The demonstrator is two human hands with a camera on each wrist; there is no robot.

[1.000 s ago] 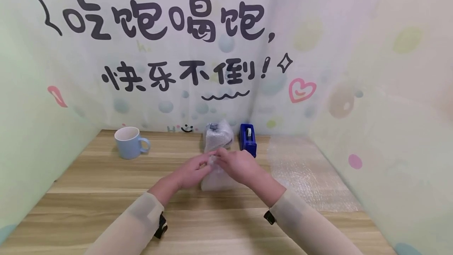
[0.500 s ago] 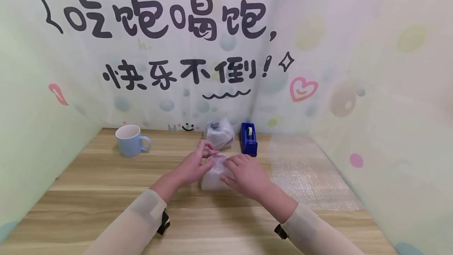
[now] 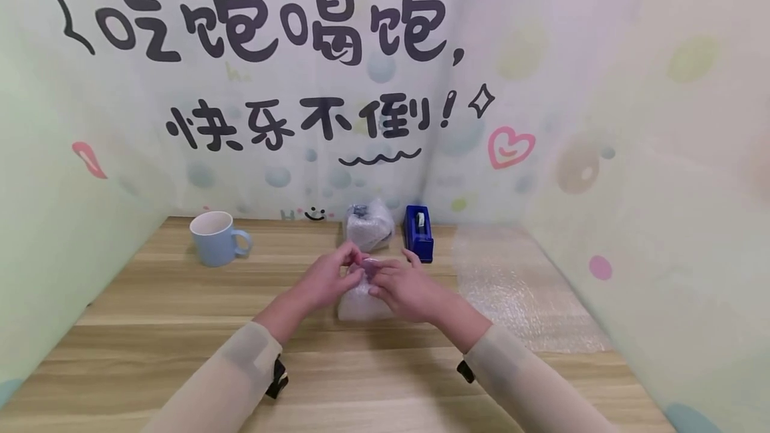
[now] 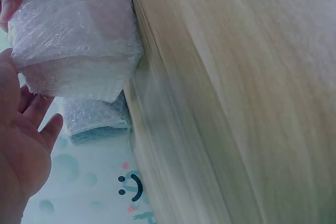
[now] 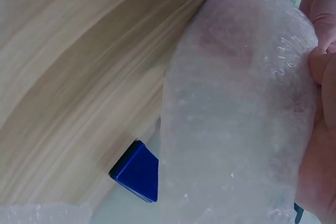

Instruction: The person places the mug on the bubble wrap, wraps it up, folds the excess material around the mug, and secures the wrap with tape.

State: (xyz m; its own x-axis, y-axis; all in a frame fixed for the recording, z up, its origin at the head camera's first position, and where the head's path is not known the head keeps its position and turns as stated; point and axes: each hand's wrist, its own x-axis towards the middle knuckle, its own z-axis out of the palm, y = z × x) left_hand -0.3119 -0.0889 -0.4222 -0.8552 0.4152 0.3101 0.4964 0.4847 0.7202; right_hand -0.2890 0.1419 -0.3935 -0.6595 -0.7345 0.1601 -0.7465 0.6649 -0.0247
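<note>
A bubble-wrapped bundle (image 3: 363, 306) stands on the wooden table between both hands; what is inside stays hidden by the wrap. My left hand (image 3: 323, 280) has its thumb and bent forefinger at the bundle's top left edge. From the other side, my right hand (image 3: 412, 291) holds the top with fingers over the wrap and thumb on the near face. In the left wrist view the left hand (image 4: 21, 150) grips the rim of the bundle (image 4: 79, 30), other fingers behind it. The right wrist view shows the right hand (image 5: 320, 166) along the bundle's (image 5: 231, 124) upper edge, fingertips of both hands close together.
Behind the bundle sits a second bubble-wrapped item (image 3: 369, 227), with a blue tape dispenser (image 3: 419, 236) to its right. A light blue mug (image 3: 215, 239) stands at the back left. A flat bubble wrap sheet (image 3: 517, 299) covers the table's right side, beside the wall.
The hands parted slightly at the bundle's top half a second ago and are now close together again, the right hand having moved inward. The bundle stays in place on the table.
</note>
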